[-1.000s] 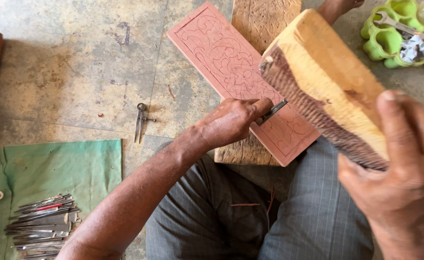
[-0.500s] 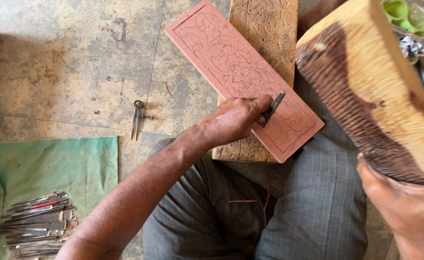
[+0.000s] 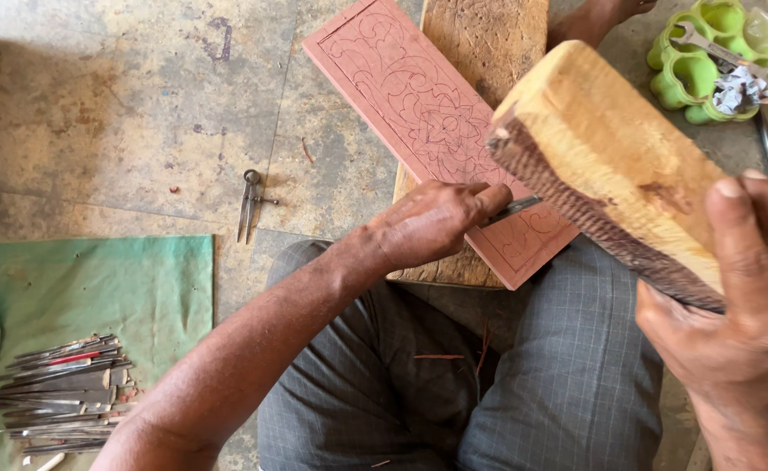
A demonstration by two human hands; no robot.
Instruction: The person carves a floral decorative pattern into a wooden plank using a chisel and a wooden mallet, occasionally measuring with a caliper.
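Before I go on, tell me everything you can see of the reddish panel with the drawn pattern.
The reddish panel is a long, flat rectangular board, terracotta-pink, looking like wood or clay. A border line frames scrolling vines and a central flower, drawn or lightly incised. It lies diagonally, its near end on a rough wooden plank, its far end out over the concrete floor. The left hand holds a dark metal chisel tip-down on its near end. The wooden block, raised in the right hand, hides its near right edge.
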